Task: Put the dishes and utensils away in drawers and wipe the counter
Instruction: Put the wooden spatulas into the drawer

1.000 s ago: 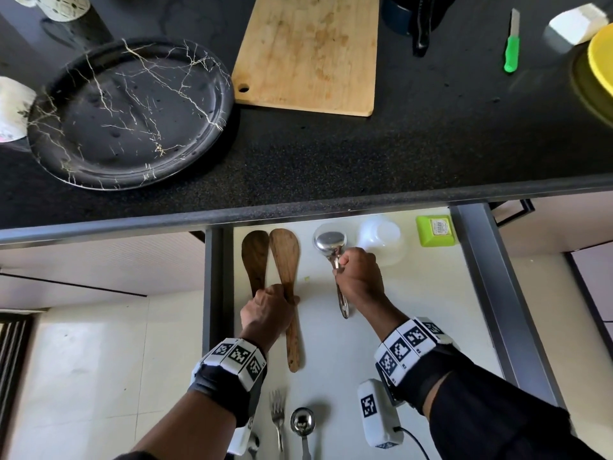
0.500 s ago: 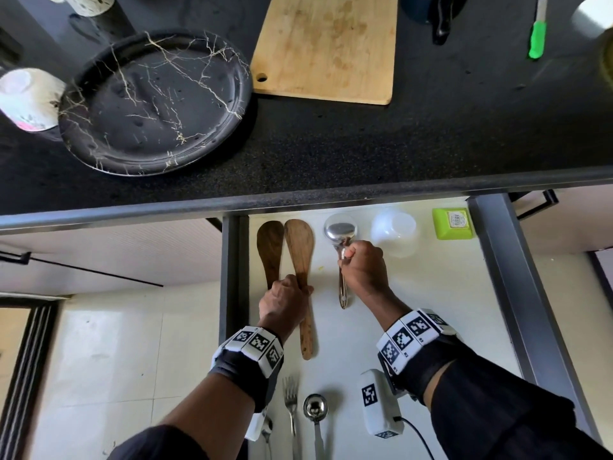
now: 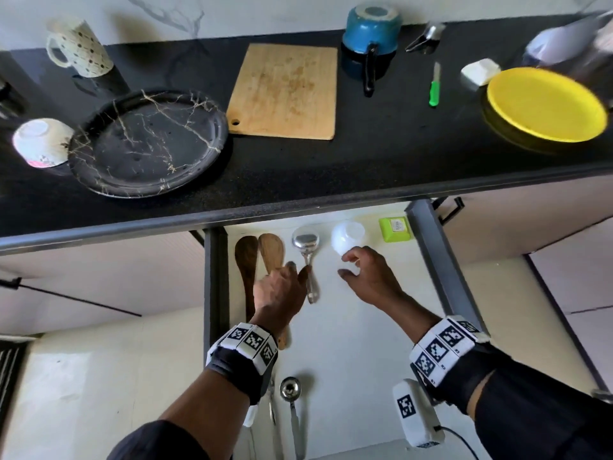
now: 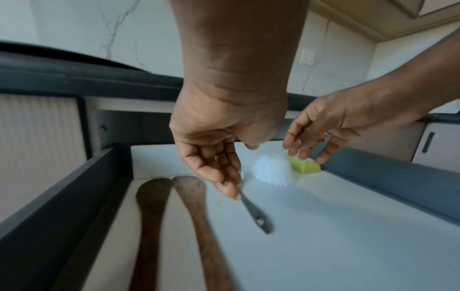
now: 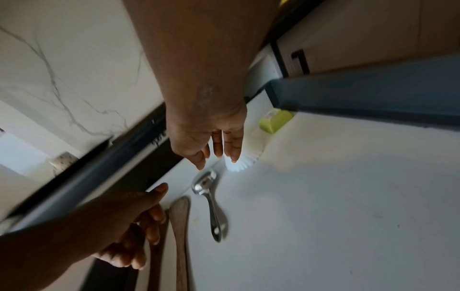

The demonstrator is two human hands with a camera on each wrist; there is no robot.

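The open drawer (image 3: pixel 428 247) under the black counter (image 3: pixel 365 154) holds two wooden spatulas (image 3: pixel 247 260) (image 4: pixel 199 206) (image 5: pixel 179 222) side by side and a steel serving spoon (image 3: pixel 306 247) (image 4: pixel 256 216) (image 5: pixel 211 208) just right of them. My left hand (image 3: pixel 282 287) (image 4: pixel 219 163) hangs above the spatula handles, fingers loose and empty. My right hand (image 3: pixel 365 273) (image 5: pixel 214 141) hovers above the drawer near a white bowl (image 3: pixel 348 239) (image 4: pixel 272 171), fingers spread, holding nothing. On the counter stand a black marbled plate (image 3: pixel 146 144), a cutting board (image 3: pixel 285 91) and a yellow plate (image 3: pixel 544 104).
A green box (image 3: pixel 394 229) (image 5: pixel 275 120) sits in the drawer's far right corner. A ladle (image 3: pixel 290 390) lies nearer me. The counter also carries a patterned mug (image 3: pixel 78 48), a white bowl (image 3: pixel 41 142), a blue pot (image 3: pixel 370 34), a green-handled knife (image 3: pixel 434 88) and a white block (image 3: pixel 481 71).
Both hands let go: the left released the wooden spatulas, the right released the steel spoon, and both lifted with fingers spread. The camera view tilted up over the counter.
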